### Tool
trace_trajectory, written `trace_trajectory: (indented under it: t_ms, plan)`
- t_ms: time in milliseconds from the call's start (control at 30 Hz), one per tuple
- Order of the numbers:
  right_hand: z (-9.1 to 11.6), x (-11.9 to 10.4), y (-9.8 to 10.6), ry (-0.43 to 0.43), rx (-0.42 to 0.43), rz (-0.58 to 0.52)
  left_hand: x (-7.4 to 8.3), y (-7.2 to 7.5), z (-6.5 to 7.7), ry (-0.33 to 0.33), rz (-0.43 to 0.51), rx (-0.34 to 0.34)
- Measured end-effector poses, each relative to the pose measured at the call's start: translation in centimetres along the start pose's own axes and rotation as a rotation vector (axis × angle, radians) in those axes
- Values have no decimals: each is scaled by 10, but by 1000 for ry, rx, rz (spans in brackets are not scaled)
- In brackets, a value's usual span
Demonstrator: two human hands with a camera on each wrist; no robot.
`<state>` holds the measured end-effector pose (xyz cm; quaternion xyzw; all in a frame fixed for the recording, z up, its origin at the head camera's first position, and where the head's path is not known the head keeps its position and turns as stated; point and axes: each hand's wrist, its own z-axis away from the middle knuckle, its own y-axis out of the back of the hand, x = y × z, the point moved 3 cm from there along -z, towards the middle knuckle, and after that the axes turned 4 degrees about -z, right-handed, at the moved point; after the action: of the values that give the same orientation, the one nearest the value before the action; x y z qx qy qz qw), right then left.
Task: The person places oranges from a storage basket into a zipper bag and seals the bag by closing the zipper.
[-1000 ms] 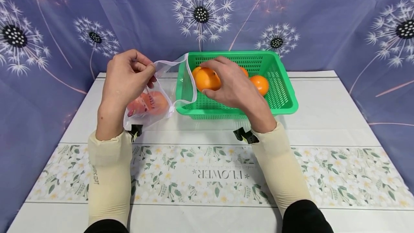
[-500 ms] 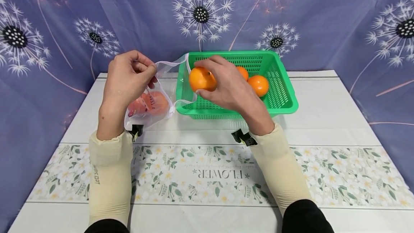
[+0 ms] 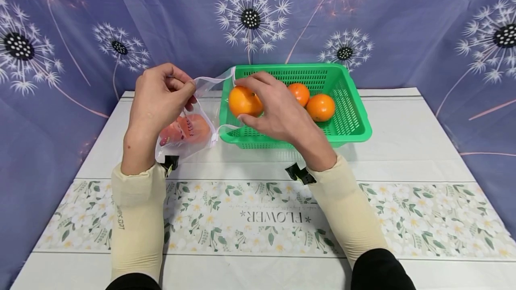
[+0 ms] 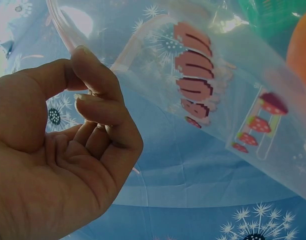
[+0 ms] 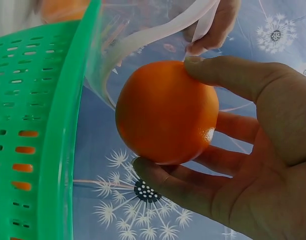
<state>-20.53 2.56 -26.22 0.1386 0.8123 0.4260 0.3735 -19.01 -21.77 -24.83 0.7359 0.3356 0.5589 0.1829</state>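
Observation:
My left hand pinches the edge of a clear zip bag between thumb and fingers, and the bag's mouth gapes toward the right. Pink print and strawberries show on the bag's side in the left wrist view. Inside the bag, orange fruit shows through the plastic. My right hand grips an orange, thumb on one side and fingers on the other. That orange is right at the bag's mouth, above the left part of the green basket.
Two more oranges, one nearer the middle and one to its right, lie in the basket. A white tablecloth with a floral band covers the table. Behind stands a purple dandelion-print curtain.
My right hand has carried the orange leftward to the bag's mouth, uncovering more of the oranges left in the basket. My left hand has stayed nearly still with the bag.

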Motion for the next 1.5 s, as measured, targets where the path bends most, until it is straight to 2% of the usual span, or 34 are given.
trace_trajectory:
  t_ms: [467, 733, 1133, 1267, 1500]
  plan:
    - [-2, -8, -16, 37, -18, -29, -1, 0, 1, 0, 6, -10]
    - [-3, -9, -18, 50, -3, -33, 0, 0, 1, -7, -4, -4]
    - [-7, -4, -19, 64, 107, -111, 1, 0, 1, -7, -1, -2]
    - [-10, -3, -25, 62, 100, -139, 1, 1, 2, -10, -3, -3]
    - [-14, -2, -34, 50, 70, -125, 2, 1, 1, -16, -1, -5]
